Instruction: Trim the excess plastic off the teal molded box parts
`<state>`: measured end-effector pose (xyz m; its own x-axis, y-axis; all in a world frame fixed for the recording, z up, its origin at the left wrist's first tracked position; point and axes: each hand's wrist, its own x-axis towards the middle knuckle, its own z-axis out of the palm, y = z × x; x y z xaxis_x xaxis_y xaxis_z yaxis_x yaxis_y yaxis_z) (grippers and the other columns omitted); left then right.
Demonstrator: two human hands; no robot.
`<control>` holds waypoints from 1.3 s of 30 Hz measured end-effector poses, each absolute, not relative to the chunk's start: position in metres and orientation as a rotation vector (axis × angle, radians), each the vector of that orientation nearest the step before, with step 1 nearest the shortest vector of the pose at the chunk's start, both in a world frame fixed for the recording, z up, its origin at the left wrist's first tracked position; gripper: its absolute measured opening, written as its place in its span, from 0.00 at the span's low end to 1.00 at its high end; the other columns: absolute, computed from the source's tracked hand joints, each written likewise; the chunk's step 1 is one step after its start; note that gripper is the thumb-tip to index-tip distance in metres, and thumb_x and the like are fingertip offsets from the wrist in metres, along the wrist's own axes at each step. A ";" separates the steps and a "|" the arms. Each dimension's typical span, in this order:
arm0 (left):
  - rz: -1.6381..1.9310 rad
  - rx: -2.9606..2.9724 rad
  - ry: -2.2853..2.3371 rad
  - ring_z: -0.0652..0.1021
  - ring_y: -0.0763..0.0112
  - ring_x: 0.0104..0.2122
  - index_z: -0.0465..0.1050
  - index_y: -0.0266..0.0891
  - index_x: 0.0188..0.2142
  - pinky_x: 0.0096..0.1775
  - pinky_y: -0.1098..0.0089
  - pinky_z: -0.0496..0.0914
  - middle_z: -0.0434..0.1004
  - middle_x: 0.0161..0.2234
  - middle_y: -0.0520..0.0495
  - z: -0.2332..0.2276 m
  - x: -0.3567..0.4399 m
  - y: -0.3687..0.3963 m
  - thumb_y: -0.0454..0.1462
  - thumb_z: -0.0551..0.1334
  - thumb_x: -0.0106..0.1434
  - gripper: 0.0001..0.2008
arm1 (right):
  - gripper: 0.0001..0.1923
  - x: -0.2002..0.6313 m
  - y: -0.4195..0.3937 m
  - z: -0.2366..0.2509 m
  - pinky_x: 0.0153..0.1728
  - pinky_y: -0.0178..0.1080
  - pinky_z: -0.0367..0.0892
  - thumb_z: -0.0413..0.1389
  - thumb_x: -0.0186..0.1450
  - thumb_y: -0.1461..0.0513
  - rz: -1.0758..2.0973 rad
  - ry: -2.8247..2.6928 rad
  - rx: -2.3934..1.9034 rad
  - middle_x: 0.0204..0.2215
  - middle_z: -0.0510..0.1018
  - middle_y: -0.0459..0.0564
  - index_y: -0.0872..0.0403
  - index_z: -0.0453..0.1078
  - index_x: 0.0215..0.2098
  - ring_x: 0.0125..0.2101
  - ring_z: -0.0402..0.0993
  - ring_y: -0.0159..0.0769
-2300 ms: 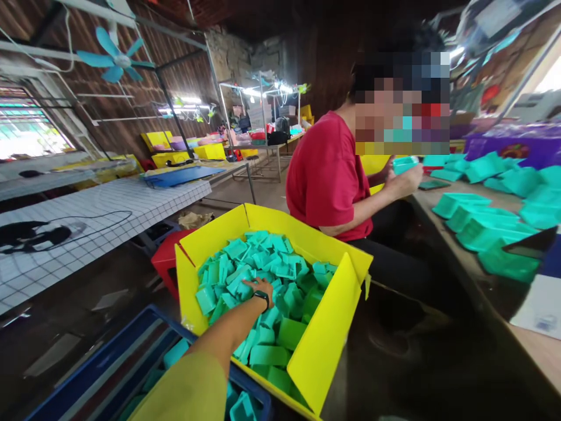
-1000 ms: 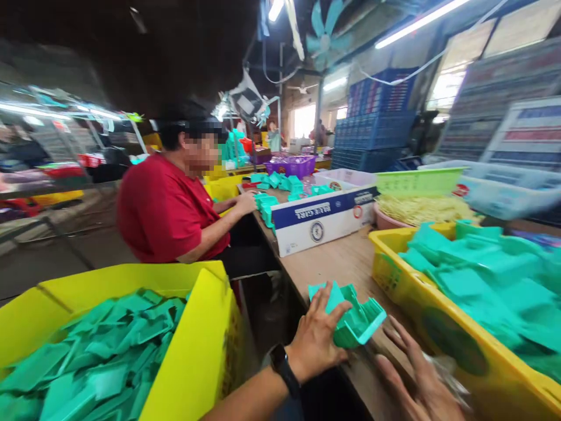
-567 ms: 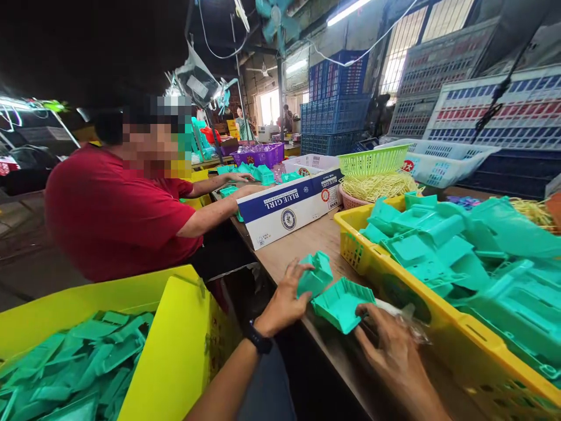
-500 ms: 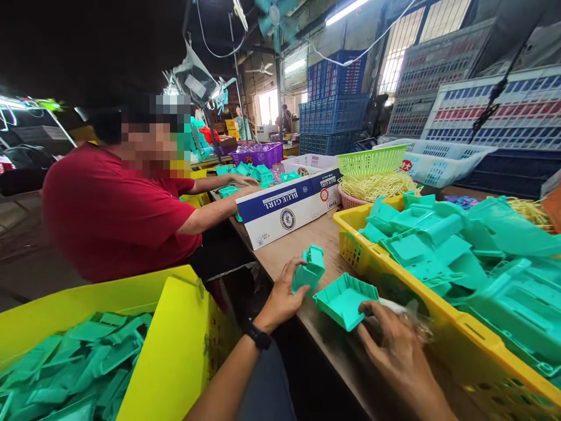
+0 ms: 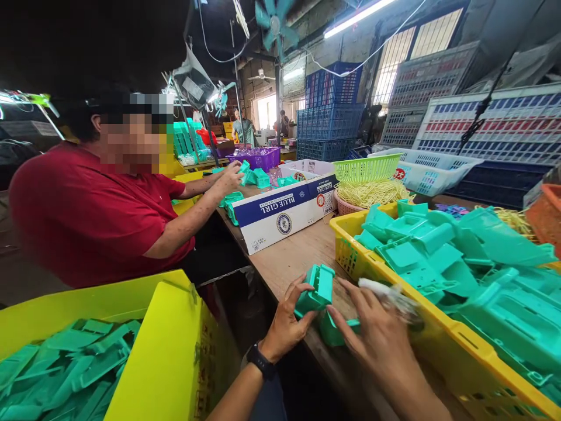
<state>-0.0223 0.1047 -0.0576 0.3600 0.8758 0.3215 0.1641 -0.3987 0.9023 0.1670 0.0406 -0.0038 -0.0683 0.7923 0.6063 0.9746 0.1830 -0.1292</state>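
My left hand (image 5: 286,325), with a black watch on its wrist, grips a small teal plastic part (image 5: 316,289) and holds it upright over the wooden table (image 5: 284,266). My right hand (image 5: 376,339) covers a teal plastic tray (image 5: 332,332) that rests on the table just under the part, and it also pinches something pale and blurred against the yellow crate (image 5: 409,318). The two teal pieces touch or nearly touch; the joint is hidden by my fingers.
The yellow crate holds several teal trays (image 5: 442,257). A yellow box (image 5: 173,345) at lower left is full of flat teal parts. A person in a red shirt (image 5: 92,216) works to my left behind a white and blue carton (image 5: 284,217). Baskets and blue crates (image 5: 328,108) stand behind.
My view swung from the yellow box to the table. My left hand brought teal parts over; it has turned one upright while my right hand closed over the tray.
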 end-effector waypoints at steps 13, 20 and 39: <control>1.364 1.582 1.342 0.84 0.59 0.49 0.67 0.43 0.51 0.54 0.57 0.78 0.81 0.49 0.42 -0.070 -0.019 0.142 0.40 0.61 0.71 0.11 | 0.29 0.167 0.093 -0.007 0.45 0.54 0.63 0.43 0.69 0.59 -0.056 -1.622 -2.036 0.31 0.83 0.59 0.56 0.77 0.61 0.39 0.80 0.55; 1.480 1.541 1.402 0.71 0.52 0.67 0.71 0.41 0.53 0.72 0.47 0.63 0.74 0.60 0.36 -0.051 -0.008 0.135 0.44 0.55 0.75 0.14 | 0.32 0.184 0.090 -0.014 0.28 0.43 0.64 0.43 0.68 0.50 0.322 -1.441 -2.044 0.19 0.76 0.51 0.61 0.81 0.52 0.25 0.76 0.46; 1.185 2.092 1.340 0.72 0.39 0.65 0.83 0.44 0.49 0.66 0.27 0.61 0.85 0.50 0.40 -0.054 -0.017 0.102 0.32 0.62 0.67 0.15 | 0.19 0.204 0.003 -0.043 0.52 0.57 0.67 0.47 0.73 0.65 -0.116 -1.862 -1.579 0.49 0.86 0.48 0.45 0.75 0.55 0.51 0.82 0.49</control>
